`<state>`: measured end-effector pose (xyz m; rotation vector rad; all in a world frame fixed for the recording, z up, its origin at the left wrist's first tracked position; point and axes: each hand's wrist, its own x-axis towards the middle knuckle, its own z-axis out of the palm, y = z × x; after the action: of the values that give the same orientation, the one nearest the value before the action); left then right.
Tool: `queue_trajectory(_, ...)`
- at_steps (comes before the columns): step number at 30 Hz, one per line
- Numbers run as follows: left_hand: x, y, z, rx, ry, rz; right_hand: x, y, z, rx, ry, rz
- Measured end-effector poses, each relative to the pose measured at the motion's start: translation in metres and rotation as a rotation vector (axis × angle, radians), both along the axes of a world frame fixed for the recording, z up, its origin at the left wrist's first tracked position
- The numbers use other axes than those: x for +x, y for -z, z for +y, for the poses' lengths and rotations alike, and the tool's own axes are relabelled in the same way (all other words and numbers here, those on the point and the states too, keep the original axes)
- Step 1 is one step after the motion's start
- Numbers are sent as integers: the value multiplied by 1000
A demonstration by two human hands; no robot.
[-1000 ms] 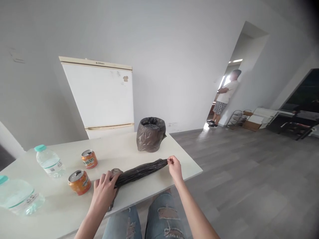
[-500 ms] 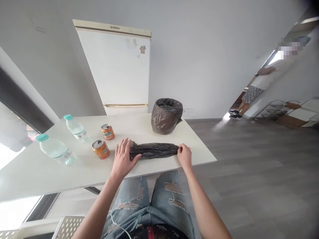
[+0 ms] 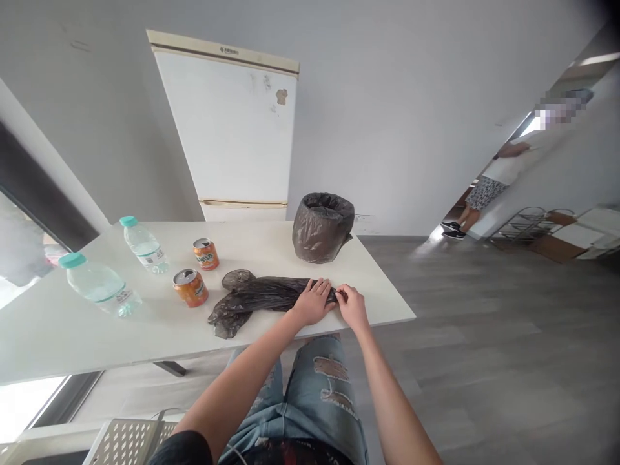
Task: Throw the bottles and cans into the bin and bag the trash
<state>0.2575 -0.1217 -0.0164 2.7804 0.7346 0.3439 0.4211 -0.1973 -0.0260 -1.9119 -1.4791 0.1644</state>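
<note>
A black plastic bag [image 3: 271, 292] lies gathered lengthwise on the white table [image 3: 159, 332], its loose, crumpled end toward the left. Flat on the bag near its right end rests my left hand [image 3: 312, 302], fingers stretched out. My right hand [image 3: 352, 307] pinches the right tip of the bag between thumb and fingers. Behind both hands stands a bin lined with a dark plastic bag [image 3: 323, 229], its top open. To the left of the gathered bag are two orange drink cans, the nearer can [image 3: 191, 288] and the farther can [image 3: 206, 254].
Two clear bottles with teal caps stand at the table's left, a larger bottle [image 3: 99, 285] and a smaller one [image 3: 144, 247]. A white fridge [image 3: 227, 129] is behind the table. At the far right, a person [image 3: 501, 169] stands by a doorway near a rack [image 3: 518, 227].
My left hand has slid rightward along the bag, from its left end to beside my right hand. The bag's left end now lies loose and spread. My right hand still pinches the right tip.
</note>
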Motion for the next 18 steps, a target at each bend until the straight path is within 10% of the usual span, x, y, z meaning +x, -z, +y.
queue_trajectory(7,-32,15,10,37,-142,29,1,4,1,8,133,36)
queue_trajectory(18,-188,14,25,160,-380,66,16,17,3,224,316,329)
